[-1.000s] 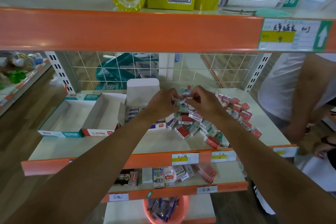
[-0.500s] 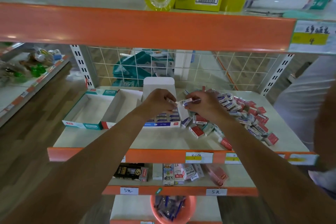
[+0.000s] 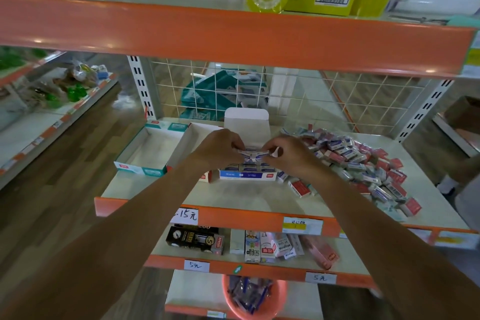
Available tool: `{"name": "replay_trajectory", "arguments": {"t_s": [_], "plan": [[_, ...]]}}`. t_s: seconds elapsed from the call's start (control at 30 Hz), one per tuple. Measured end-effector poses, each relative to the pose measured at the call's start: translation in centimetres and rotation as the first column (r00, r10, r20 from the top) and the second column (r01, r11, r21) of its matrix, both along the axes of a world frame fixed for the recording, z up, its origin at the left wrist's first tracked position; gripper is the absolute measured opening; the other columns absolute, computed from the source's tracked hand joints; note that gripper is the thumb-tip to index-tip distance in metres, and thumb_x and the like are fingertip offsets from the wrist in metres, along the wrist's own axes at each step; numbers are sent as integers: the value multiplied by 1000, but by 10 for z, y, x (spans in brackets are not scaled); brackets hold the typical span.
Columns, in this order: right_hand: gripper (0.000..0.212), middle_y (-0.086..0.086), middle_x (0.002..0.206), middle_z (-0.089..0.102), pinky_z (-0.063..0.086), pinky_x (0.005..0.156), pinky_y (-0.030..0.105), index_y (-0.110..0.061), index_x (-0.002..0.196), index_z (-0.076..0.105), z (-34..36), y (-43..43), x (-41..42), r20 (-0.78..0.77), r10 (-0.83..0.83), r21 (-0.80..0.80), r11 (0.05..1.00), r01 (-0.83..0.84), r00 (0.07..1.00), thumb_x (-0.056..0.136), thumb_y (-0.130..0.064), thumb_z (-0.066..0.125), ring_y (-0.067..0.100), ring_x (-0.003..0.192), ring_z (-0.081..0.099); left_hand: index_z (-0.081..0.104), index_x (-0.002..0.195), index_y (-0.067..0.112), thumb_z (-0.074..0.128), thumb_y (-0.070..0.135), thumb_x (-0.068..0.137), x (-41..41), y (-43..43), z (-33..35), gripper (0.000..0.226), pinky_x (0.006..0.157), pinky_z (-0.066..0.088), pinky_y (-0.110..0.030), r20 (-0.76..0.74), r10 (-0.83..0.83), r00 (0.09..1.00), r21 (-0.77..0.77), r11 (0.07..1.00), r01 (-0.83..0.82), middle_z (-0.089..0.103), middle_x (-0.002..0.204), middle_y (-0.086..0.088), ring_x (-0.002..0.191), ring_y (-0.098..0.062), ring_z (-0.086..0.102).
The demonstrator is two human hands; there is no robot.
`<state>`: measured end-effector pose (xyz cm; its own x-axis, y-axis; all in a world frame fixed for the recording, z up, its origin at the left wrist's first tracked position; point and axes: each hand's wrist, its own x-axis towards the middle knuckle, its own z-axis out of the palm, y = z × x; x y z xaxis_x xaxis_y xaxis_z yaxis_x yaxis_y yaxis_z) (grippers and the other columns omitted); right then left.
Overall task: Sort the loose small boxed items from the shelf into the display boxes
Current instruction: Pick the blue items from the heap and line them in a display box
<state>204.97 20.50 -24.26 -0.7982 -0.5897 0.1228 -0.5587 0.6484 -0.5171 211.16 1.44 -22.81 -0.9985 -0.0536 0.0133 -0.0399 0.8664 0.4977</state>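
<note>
A pile of loose small boxes (image 3: 363,163), red, white and blue, covers the right half of the middle shelf. A blue-fronted display box (image 3: 246,174) with its white lid flap raised stands at the shelf's centre and holds rows of small blue-and-white boxes. Both hands meet just above it. My left hand (image 3: 220,149) and my right hand (image 3: 288,152) pinch small blue-and-white boxes (image 3: 252,155) between their fingertips, over the display box's opening. To the left stand a red-fronted display box (image 3: 193,143) and a teal one (image 3: 148,150).
An orange-edged shelf (image 3: 233,36) hangs close above, carrying yellow tape and a yellow carton. A wire grid (image 3: 350,101) backs the middle shelf. Lower shelves hold boxed stationery, and an orange bucket (image 3: 253,299) of pens. Another person stands at the right edge.
The view swung left and nearer. Both hands moved left from above the pile to over the blue display box, still pinching small boxes.
</note>
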Motion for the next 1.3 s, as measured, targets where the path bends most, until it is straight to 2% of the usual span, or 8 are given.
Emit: {"name": "replay_trajectory", "arguments": {"t_s": [0.17, 0.3, 0.43, 0.67, 0.83, 1.07, 1.2, 1.3], "plan": [[25, 0, 101, 63, 39, 68, 14, -12, 111, 70, -1, -8, 3, -17, 39, 44, 998, -38, 999, 86, -16, 71, 6, 80, 54, 71, 111, 16, 68, 27, 86, 6, -7, -3, 28, 83, 48, -20, 4, 16, 1000, -75, 997, -16, 67, 115, 0, 89, -12, 59], [24, 3, 108, 68, 48, 76, 26, -13, 110, 70, -4, -14, 6, -17, 6, 112, 994, -5, 1000, 87, -18, 68, 15, 89, 60, 70, 112, 19, 68, 29, 86, 6, -9, -12, 28, 91, 49, -28, -4, 14, 1000, -163, 986, -14, 66, 119, -1, 97, -17, 61], [22, 6, 109, 69, 53, 79, 31, -14, 109, 69, -6, -20, 8, -2, -7, 172, 985, 7, 1000, 88, -20, 66, 20, 90, 63, 66, 117, 20, 66, 29, 88, 5, -8, -23, 30, 92, 53, -34, -5, 10, 1000, -239, 971, -11, 66, 119, -4, 100, -22, 63], [21, 3, 106, 69, 41, 70, 23, -15, 106, 69, -8, -27, 7, -22, -6, 223, 975, 10, 1000, 87, -22, 67, 15, 86, 60, 69, 110, 21, 71, 27, 84, 2, -11, -28, 26, 89, 54, -36, -12, 0, 1000, -371, 929, -4, 67, 111, -3, 96, -19, 62], [21, 6, 108, 67, 49, 73, 28, -13, 103, 70, -6, -31, 7, -21, 23, 236, 971, -18, 1000, 84, -20, 70, 17, 89, 60, 69, 108, 21, 71, 29, 85, 0, -12, -30, 24, 82, 57, -33, -1, 2, 1000, -358, 934, -3, 68, 108, -5, 90, -20, 65], [17, 4, 109, 65, 46, 65, 22, -15, 98, 69, -9, -38, 2, 9, 11, 278, 960, -13, 1000, 81, -18, 72, 18, 86, 61, 65, 115, 19, 65, 37, 88, -3, -20, -28, 33, 91, 51, -30, 47, -13, 999, -171, 985, 20, 65, 120, -4, 101, -21, 64], [10, 1, 102, 66, 51, 74, 30, -18, 89, 70, -7, -39, 0, 12, 32, 284, 958, -34, 999, 80, -18, 73, 18, 88, 61, 63, 113, 17, 65, 34, 88, -3, -21, -26, 31, 96, 50, -31, 47, -9, 999, -173, 985, 17, 61, 125, -3, 106, -22, 61], [7, -1, 101, 63, 47, 74, 25, -16, 90, 71, -7, -35, -1, 23, 47, 251, 967, -52, 999, 83, -19, 72, 16, 88, 58, 62, 115, 17, 64, 35, 88, -2, -21, -24, 32, 95, 49, -30, 39, -20, 999, -177, 984, 27, 60, 126, -3, 106, -20, 60]]}}
